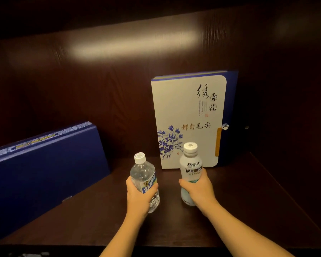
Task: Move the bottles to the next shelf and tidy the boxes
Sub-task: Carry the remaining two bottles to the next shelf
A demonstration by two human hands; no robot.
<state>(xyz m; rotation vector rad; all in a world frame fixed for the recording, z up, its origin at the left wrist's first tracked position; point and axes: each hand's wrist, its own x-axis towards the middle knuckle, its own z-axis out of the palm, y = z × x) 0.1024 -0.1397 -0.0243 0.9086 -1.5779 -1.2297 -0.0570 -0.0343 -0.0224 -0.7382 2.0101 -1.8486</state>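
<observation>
On the dark shelf (239, 191) our left hand (138, 196) grips the clear bottle (144, 175) and our right hand (199, 188) grips the white bottle (190, 164), both mid-body and upright, ready for carrying.

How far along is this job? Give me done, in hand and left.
Done: nothing shows as finished. In hand: the left hand grips the clear bottle and the right hand grips the white bottle, both over the shelf. Left: the blue box leans tilted; the white box stands upright.
</observation>
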